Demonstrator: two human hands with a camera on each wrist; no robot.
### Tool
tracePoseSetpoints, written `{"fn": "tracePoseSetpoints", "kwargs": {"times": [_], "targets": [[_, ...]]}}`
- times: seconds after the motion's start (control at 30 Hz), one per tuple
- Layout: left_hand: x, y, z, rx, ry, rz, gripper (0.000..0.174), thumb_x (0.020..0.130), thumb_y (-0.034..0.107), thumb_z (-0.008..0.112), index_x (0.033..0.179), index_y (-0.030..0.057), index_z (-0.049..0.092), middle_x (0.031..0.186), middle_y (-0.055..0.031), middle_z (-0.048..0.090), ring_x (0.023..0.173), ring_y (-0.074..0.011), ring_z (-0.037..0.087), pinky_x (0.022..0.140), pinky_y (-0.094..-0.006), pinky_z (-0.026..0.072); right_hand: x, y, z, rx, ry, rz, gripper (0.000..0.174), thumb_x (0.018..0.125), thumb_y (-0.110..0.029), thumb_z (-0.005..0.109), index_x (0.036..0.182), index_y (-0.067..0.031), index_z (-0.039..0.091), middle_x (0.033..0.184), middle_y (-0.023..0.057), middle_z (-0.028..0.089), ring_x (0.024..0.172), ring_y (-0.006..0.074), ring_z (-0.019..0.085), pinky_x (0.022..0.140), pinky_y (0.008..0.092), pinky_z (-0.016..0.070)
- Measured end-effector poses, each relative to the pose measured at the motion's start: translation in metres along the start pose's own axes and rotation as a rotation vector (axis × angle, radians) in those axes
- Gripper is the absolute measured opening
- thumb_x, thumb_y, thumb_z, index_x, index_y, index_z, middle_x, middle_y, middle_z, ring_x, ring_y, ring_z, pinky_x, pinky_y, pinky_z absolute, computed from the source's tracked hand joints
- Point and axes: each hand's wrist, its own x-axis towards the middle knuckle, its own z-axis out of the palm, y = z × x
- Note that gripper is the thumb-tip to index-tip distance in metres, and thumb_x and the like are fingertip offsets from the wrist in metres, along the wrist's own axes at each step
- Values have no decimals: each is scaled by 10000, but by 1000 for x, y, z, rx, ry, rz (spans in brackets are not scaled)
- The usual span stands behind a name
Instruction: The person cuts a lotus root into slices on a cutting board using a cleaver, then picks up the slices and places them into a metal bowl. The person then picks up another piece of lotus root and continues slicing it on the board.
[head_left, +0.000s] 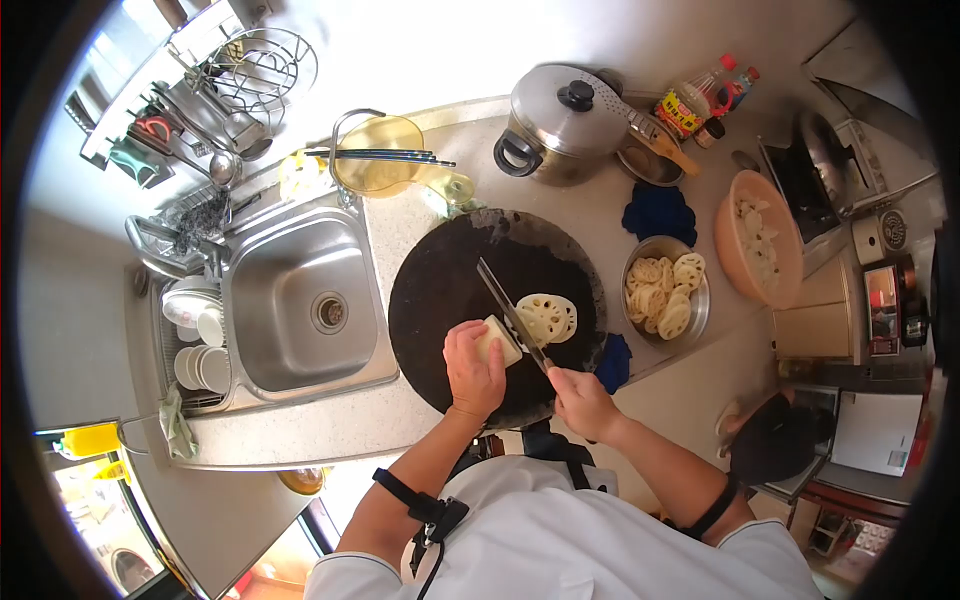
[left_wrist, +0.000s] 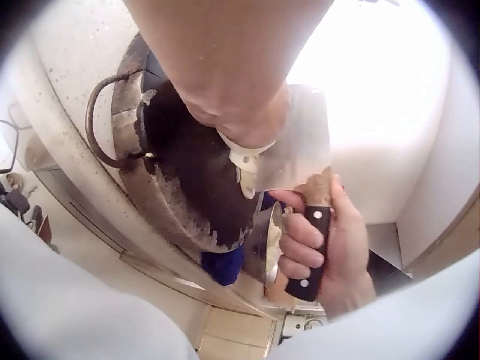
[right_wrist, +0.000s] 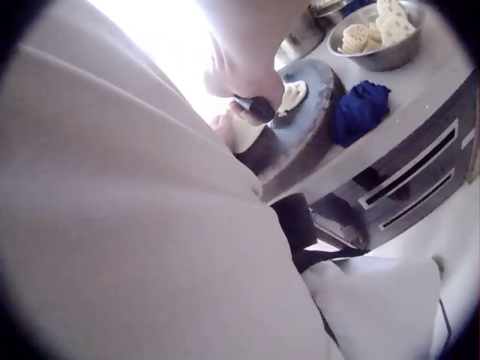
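Pale speckled counter [head_left: 330, 430] runs beside a steel sink [head_left: 290, 300], and a round dark chopping board [head_left: 440, 290] lies on it just right of the basin.

Both forearms come up from the lower edge of the head view and meet over the near side of the board. The left hand [head_left: 474, 365] rests palm down with its wrist nearly straight. Its fingers are curled over a short white piece of lotus root [head_left: 497, 340] and pin it to the board. In the left wrist view the root's pale cut end [left_wrist: 244, 161] shows just under the knuckles.

The right hand [head_left: 583, 400] sits at the board's near right edge with its fingers wrapped tight round the black handle of a cleaver [head_left: 505, 300]. The left wrist view shows that fist closed on the handle, thumb side towards the blade [left_wrist: 296, 142]. The blade runs diagonally away from the person and stands edge down against the root's cut end, between the root and a small heap of cut slices [head_left: 550, 318] lying flat on the board.

Off the board to the right, a metal bowl [head_left: 705, 300] holds more slices. A blue cloth [head_left: 658, 212] lies beyond it, and a lidded pot [head_left: 560, 120] stands at the back of the counter.
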Motion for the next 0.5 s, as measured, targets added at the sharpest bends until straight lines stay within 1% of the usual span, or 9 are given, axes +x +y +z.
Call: {"fn": "tracePoseSetpoints", "kwargs": {"times": [0.03,0.1,0.13,0.17,0.23,0.27,0.3,0.37,0.5], "targets": [[0,0,-1,31,-3,20,266,904,109,640,1130,12,536,1152,-197,596,1060,-374,565,937,-467,418,-11,-5,0,4,2,2,434,1074,-361,451,1163,8,663,682,62,568,683,179,540,676,371,474],[-4,1,-1,56,-22,39,260,914,104,619,1137,6,529,1152,-199,596,1063,-374,566,938,-464,412,-32,-8,2,59,25,-190,423,1083,-388,439,933,-31,608,606,-34,478,486,58,410,461,262,343],[-4,0,0,56,-12,34,253,916,103,613,1135,7,530,1156,-200,594,1067,-372,565,935,-461,410,-36,-4,5,52,52,-286,432,1079,-374,458,1070,9,656,622,-20,505,513,69,447,488,269,380],[-4,0,1,58,0,29,246,918,102,606,1132,9,531,1159,-200,592,1072,-371,564,933,-459,408,-41,-3,6,57,60,-285,432,1079,-374,458,1070,9,656,622,-20,505,513,69,447,488,269,380],[-6,-2,1,56,-12,17,244,912,98,605,1126,8,533,1165,-206,586,1074,-377,560,932,-460,408,-54,-10,10,-105,65,-254,453,1065,-351,478,1271,22,632,1094,207,721,976,280,704,844,360,534],[-8,-3,1,55,-15,-13,245,907,96,609,1122,5,532,1170,-210,581,1074,-382,558,932,-463,408,-53,-7,12,-140,81,-368,470,1070,-329,487,1303,64,594,720,57,621,644,122,562,627,289,481],[-9,-5,2,53,-19,-42,247,902,93,612,1118,3,532,1175,-214,576,1074,-387,556,931,-465,409,-54,-6,13,-134,90,-367,470,1070,-329,487,1303,64,594,720,57,621,644,122,562,627,289,481],[-9,-7,3,40,-49,-52,254,879,69,612,1108,-1,529,1180,-225,567,1075,-400,552,935,-470,409,-55,-5,15,-141,87,-382,446,1064,-308,495,1275,68,608,800,117,673,712,166,608,678,315,498],[-13,-16,6,36,-55,-81,258,845,21,598,1092,-6,526,1167,-236,558,1064,-413,549,941,-477,414,-51,-1,19,-120,126,-435,425,1064,-298,492,1267,55,611,849,146,687,772,185,636,709,320,500]]}}
